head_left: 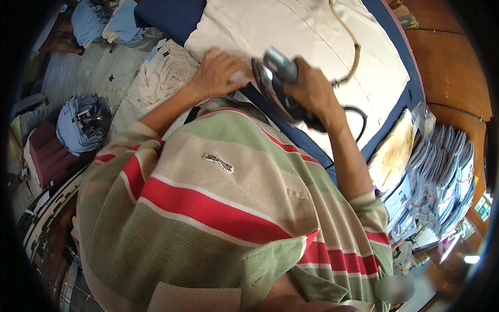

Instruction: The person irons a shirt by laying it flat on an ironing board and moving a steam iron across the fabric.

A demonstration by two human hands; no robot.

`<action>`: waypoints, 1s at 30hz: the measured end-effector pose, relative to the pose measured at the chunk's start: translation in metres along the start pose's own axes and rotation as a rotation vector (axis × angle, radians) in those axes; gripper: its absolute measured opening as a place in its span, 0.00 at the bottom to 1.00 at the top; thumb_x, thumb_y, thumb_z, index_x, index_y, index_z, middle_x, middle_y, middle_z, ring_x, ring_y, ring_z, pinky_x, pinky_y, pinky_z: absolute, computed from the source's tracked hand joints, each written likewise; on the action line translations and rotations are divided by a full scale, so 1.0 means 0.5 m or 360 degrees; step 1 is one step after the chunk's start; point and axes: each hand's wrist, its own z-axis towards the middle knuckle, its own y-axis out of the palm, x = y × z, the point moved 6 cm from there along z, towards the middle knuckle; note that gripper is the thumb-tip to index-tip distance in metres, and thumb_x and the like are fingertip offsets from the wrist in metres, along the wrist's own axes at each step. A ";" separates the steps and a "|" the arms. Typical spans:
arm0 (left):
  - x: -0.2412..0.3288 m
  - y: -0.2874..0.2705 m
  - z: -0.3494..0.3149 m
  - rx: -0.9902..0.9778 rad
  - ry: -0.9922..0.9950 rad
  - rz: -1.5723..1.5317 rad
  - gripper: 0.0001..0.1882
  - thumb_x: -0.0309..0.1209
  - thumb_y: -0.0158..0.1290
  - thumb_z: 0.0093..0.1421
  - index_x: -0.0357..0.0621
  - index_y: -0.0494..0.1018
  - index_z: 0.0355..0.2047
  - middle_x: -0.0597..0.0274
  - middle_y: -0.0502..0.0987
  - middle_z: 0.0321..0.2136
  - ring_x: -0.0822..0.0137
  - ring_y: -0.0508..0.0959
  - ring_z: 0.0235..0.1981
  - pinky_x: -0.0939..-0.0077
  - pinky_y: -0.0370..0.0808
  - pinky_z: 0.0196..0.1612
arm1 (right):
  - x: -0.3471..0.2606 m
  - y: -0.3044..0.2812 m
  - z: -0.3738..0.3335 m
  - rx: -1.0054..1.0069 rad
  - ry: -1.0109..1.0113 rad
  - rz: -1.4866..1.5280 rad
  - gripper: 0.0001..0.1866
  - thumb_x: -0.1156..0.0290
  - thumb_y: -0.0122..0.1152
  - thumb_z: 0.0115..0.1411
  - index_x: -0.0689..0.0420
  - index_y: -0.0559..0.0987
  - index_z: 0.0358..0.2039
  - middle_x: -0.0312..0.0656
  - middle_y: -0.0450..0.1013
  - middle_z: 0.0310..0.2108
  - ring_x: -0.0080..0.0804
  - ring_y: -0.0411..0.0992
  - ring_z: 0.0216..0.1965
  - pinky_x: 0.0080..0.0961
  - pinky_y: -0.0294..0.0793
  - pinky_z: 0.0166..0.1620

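Observation:
My right hand (314, 93) is wrapped round the handle of a clothes iron (273, 91). The iron is tilted, its metal plate turned toward my left hand, above the near edge of a padded board. A large cream cloth (296, 36) with a seam lies spread over the board's dark blue cover (410, 57). My left hand (221, 73) is at the cloth's near left corner, fingers curled around something whitish and blurred that I cannot make out. Beside that hand a crumpled cream garment (166, 70) hangs at the board's left side.
A cord (356, 52) runs over the cloth at the upper right. Stacked grey-blue garments in clear wrapping (436, 171) stand at the right, by a brown wooden panel (447, 67). Light blue garments (83, 122) lie bundled at the left above the tiled floor (73, 73).

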 end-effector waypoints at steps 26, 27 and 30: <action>0.003 -0.005 -0.025 -0.0030 -0.0007 -0.0182 0.06 0.34 0.53 0.53 0.46 0.71 0.27 0.66 0.70 0.28 0.66 0.71 0.34 0.69 0.63 0.45 | 0.089 -0.086 0.093 0.0210 -0.0227 -0.0126 0.22 0.68 0.59 0.44 0.62 0.72 0.41 0.58 0.74 0.30 0.45 0.76 0.32 0.33 0.73 0.39; 0.000 -0.004 -0.034 -0.0063 -0.0039 -0.0169 0.06 0.34 0.53 0.54 0.46 0.71 0.27 0.66 0.71 0.28 0.65 0.71 0.34 0.69 0.63 0.46 | 0.074 -0.068 0.047 0.0159 -0.0229 -0.0184 0.22 0.70 0.58 0.44 0.61 0.71 0.42 0.57 0.74 0.30 0.44 0.76 0.31 0.32 0.74 0.38; -0.005 -0.002 -0.035 -0.0146 -0.0097 -0.0156 0.06 0.34 0.52 0.54 0.45 0.71 0.28 0.65 0.71 0.29 0.65 0.71 0.35 0.68 0.62 0.47 | 0.064 0.005 -0.069 -0.0255 -0.0096 -0.0175 0.24 0.71 0.60 0.43 0.55 0.70 0.44 0.52 0.75 0.29 0.44 0.76 0.30 0.34 0.75 0.36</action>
